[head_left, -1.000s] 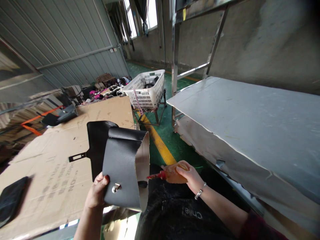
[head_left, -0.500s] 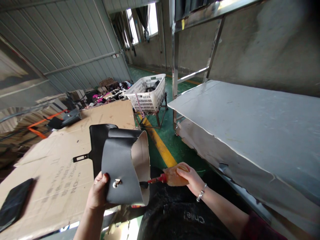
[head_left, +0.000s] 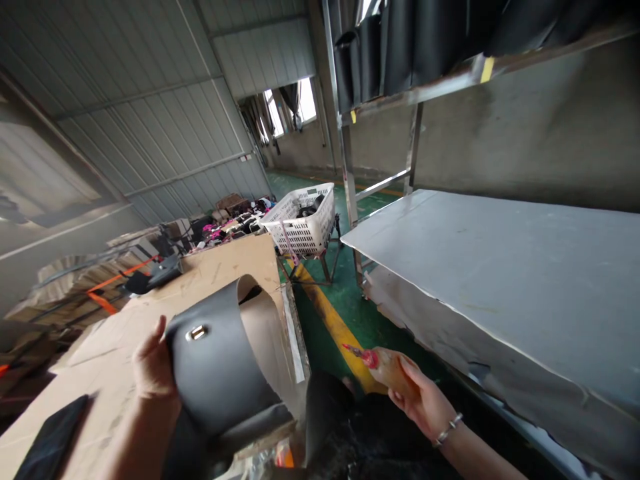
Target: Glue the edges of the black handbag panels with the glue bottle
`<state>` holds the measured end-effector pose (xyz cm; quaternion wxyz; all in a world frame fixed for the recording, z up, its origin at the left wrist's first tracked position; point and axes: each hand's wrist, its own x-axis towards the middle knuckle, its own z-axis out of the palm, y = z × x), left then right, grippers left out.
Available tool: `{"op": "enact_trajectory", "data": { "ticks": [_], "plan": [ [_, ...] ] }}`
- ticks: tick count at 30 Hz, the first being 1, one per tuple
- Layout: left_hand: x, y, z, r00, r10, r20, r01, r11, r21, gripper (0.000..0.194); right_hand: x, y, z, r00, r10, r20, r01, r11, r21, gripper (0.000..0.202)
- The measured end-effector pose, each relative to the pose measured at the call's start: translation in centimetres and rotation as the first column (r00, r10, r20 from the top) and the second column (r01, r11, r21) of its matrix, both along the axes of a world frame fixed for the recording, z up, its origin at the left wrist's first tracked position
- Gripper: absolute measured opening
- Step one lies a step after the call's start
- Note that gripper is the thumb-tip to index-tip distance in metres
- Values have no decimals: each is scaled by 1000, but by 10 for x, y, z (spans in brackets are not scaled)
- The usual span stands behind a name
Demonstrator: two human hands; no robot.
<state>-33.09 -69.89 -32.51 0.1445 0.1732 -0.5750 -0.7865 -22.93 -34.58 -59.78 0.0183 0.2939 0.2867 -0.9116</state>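
**Amber bottle with red cap and thin nozzle (head_left: 395, 375) drawn clear of black leather-like bag body (head_left: 213, 370)**

Head view: The left hand (head_left: 156, 365) grasps the bag body by its left side, its fingers partly hidden, holding it up by the right edge of a brown cardboard-topped table (head_left: 95, 373). Half a second ago the open, pale-lined mouth faced the nozzle and the silver metal clasp (head_left: 197, 333) sat low; now the bag body is tipped, the clasp high on its front and the mouth turned up and right. The flap with a slotted strap, earlier spread at upper left, has gone from that spot.

The right hand (head_left: 424, 400), wearing a silver bracelet (head_left: 449, 430), is wrapped around the bottle. Its nozzle, earlier at the mouth, now points left, well apart from it.

A flat black slab (head_left: 50, 437) lies near the table's left edge; a white slotted plastic basket (head_left: 305, 230) stands beyond its far right corner.
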Motion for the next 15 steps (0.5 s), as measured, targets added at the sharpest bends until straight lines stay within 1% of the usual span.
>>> {"op": "enact_trajectory", "data": {
  "ticks": [2,4,7,9,10,11,12,13,15],
  "plan": [
    [-3,1,11,995,-57,77,57,998,-2,26,1,1,-5,1000,5,9,-6,999,43,37],
    [-6,6,23,992,-82,98,84,996,-13,27,2,0,-6,1000,7,22,-8,998,60,36],
    [-11,15,46,997,-68,34,69,997,-44,21,2,-3,-3,1000,-11,25,11,1000,25,38],
    [-12,18,60,996,-84,-23,82,994,-76,23,3,-5,1,1000,-26,16,26,1000,-4,40],
    [-11,18,64,993,-107,-53,102,990,-96,26,3,-6,4,1000,-29,8,29,999,-15,41],
    [-8,18,67,988,-131,-79,122,986,-118,30,4,-6,5,1000,-26,0,26,999,-21,42],
    [-5,18,66,983,-152,-101,137,981,-140,34,4,-7,7,1000,-18,-10,17,1000,-22,42],
    [0,18,62,980,-160,-118,141,978,-156,37,5,-7,9,1000,-6,-21,6,1000,-21,43],
    [11,18,45,984,-146,-103,127,978,-166,41,7,-7,13,998,21,-52,-22,1000,-10,43]
  ]
}}
